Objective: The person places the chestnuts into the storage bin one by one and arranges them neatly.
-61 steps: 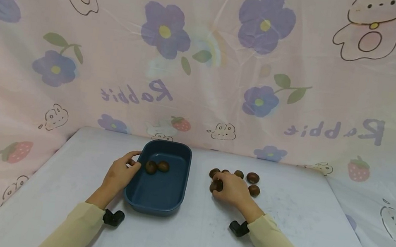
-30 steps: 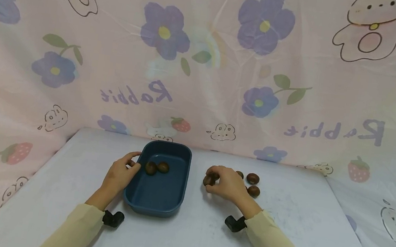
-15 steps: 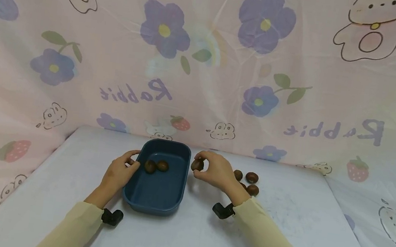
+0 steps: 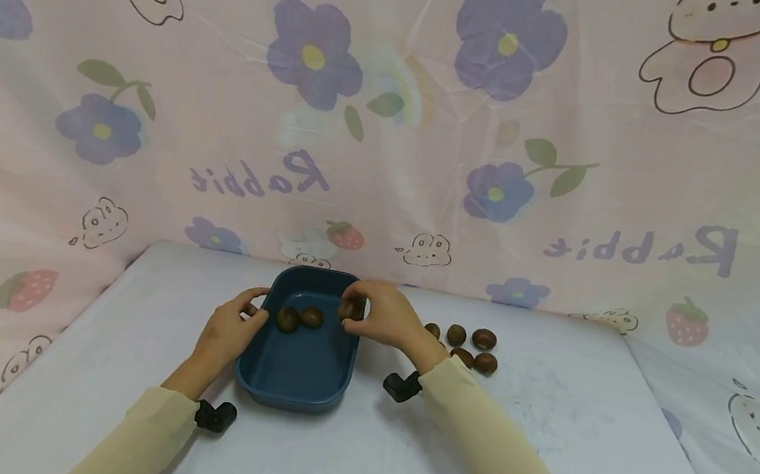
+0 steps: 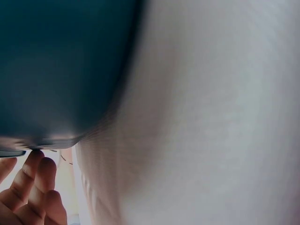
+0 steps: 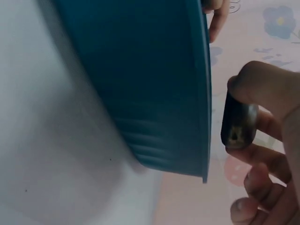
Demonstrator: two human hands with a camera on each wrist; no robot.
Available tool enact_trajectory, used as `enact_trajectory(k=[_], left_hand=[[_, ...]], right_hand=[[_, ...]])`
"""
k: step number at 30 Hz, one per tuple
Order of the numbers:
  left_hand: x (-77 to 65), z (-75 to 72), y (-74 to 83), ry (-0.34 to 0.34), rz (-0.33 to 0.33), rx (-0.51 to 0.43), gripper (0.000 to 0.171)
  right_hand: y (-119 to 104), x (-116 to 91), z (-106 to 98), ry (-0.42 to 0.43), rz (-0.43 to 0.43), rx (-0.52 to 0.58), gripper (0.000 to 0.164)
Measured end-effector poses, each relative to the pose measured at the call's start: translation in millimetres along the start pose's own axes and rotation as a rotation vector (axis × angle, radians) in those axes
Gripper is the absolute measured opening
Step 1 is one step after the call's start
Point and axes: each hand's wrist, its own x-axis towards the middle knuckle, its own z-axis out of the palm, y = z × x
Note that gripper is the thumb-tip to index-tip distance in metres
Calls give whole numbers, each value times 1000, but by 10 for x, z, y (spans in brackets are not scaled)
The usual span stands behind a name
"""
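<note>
My right hand [image 4: 387, 314] pinches a shiny brown chestnut [image 4: 351, 310] between thumb and fingers, above the right rim of the blue tub [image 4: 297, 374]. In the right wrist view the chestnut [image 6: 238, 123] shows a pale end and sits just beyond the tub's rim [image 6: 202, 93]. Two more chestnuts [image 4: 300, 318] lie side by side inside the tub. At the tub's left side my left hand [image 4: 226, 333] touches the rim with thumb and fingertips spread. The left wrist view shows its fingers [image 5: 35, 180] extended under the rim edge.
Several chestnuts [image 4: 462, 347] lie in a loose group on the white table [image 4: 541, 434], right of the tub. A patterned cloth [image 4: 391, 150] hangs behind the table. Black wrist cameras [image 4: 402, 386] stick out from both cuffs.
My right hand has picked up a chestnut from the group and carried it left and up to the tub's right rim. The left hand has stayed at the tub.
</note>
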Motion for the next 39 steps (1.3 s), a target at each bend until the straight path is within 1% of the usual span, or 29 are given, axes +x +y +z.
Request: enact_trajectory(k=[6, 11, 18, 22, 30, 39], left_hand=[[-5, -12, 22, 2, 3, 5, 46], [-11, -4, 22, -2, 1, 5, 46], [-7, 0, 15, 4, 1, -1, 46], [-2, -1, 13, -1, -5, 3, 46], [9, -8, 18, 1, -5, 9, 47], [6, 10, -5, 3, -1, 0, 46]], right_hand=[[0, 140, 84, -47, -18, -82, 35], [-9, 228, 148, -82, -31, -94, 37], [-16, 322, 225, -139, 12, -135, 39], [-9, 352, 255, -158, 35, -151, 40], [30, 419, 333, -180, 23, -247, 36], [33, 463, 347, -222, 54, -278, 37]])
